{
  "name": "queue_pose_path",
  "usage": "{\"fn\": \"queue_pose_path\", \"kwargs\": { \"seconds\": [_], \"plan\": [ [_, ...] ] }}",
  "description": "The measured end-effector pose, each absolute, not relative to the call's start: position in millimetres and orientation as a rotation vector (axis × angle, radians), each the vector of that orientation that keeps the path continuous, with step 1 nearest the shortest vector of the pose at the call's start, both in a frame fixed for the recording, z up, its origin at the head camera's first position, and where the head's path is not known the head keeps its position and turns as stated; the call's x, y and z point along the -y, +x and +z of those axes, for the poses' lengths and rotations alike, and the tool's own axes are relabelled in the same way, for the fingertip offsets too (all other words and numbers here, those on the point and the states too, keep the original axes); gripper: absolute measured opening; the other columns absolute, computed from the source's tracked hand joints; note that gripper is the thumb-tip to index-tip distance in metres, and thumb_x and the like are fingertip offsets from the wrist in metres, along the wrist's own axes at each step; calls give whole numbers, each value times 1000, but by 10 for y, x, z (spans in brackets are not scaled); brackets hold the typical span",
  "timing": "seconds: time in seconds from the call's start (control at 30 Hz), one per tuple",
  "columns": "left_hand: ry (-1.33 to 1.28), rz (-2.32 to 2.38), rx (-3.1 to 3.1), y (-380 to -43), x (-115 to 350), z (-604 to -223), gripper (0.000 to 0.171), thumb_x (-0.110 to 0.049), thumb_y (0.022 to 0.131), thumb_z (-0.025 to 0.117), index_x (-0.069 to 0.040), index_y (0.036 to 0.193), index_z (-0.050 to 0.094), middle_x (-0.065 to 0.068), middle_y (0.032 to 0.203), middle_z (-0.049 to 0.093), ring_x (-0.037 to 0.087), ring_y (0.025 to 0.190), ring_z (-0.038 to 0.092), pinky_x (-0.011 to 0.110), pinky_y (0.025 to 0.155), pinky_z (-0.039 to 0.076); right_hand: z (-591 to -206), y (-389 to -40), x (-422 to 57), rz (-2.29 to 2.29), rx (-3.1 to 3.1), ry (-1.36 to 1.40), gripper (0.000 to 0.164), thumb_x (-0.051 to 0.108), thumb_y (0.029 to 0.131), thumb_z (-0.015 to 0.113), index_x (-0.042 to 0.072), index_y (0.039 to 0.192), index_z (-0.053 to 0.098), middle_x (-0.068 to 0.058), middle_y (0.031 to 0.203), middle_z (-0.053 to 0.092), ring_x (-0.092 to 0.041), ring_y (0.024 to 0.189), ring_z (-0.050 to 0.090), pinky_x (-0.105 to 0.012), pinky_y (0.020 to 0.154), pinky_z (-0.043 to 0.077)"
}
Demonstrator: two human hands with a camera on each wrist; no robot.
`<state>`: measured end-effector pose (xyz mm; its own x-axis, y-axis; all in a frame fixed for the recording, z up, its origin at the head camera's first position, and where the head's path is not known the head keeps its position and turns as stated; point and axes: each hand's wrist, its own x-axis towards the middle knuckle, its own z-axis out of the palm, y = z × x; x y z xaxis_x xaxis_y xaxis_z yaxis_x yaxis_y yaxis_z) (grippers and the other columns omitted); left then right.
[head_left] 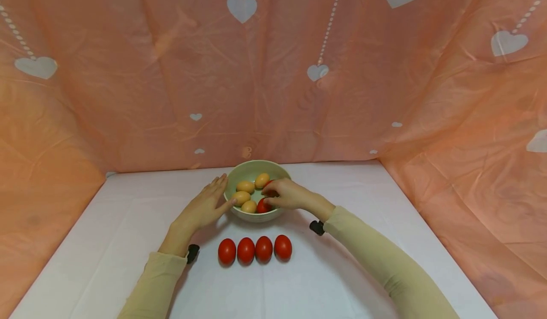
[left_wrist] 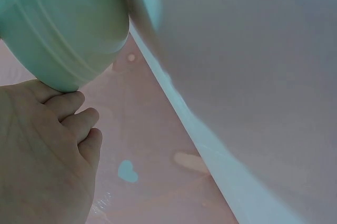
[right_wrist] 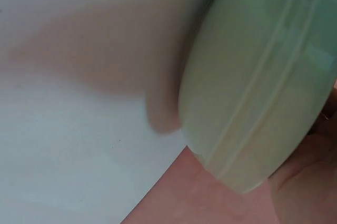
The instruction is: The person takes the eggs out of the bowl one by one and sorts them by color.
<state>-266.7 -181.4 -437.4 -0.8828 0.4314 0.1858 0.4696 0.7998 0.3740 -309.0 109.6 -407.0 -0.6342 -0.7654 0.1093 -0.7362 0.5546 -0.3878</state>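
Right hand point(head_left: 292, 194): over the bowl's right side, fingers curved down inside, thumb and forefinger slightly apart; cannot tell whether they pinch an egg.
Left hand point(head_left: 204, 206): at the bowl's left side, fingers fairly straight and close together against the outer wall, thumb spread away at the rim.
Red eggs in the bowl point(head_left: 263, 205): two visible, both partly hidden by the right hand; their long axes cannot be told.
Yellow eggs point(head_left: 245, 186): four in the bowl; the back one slants, the two along the left lie roughly sideways.
Bowl point(head_left: 255, 218): pale green, round, upright, opening upward.
Row of red eggs point(head_left: 263, 249): four side by side on the near side of the bowl, long axes running toward it.
Sleeves point(head_left: 376, 255): beige, reaching to the bowl from the near side.
Tabletop point(head_left: 346, 281): white-covered, with soft shadows beside the bowl.
Cloth point(head_left: 282, 96): creased, pinkish-orange, hanging behind the bowl and on both sides, printed with pale hearts point(head_left: 242, 8) and dotted strings.
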Motion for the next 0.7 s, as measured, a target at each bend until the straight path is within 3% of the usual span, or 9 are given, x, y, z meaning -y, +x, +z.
{"fn": "queue_pose_path", "kwargs": {
  "seconds": [0.7],
  "plan": [
    [-730,-670,2896,-2653,1807,-4345,85,-51,107,53,8,161,24,23,170,21,44,157,19,59,126,19,-4014,-3144,-945,-373,-2664,-1186,35,35,101,70,6,118,79,-4,108,79,-19,104,70,-31,94,56]
  ]
}}
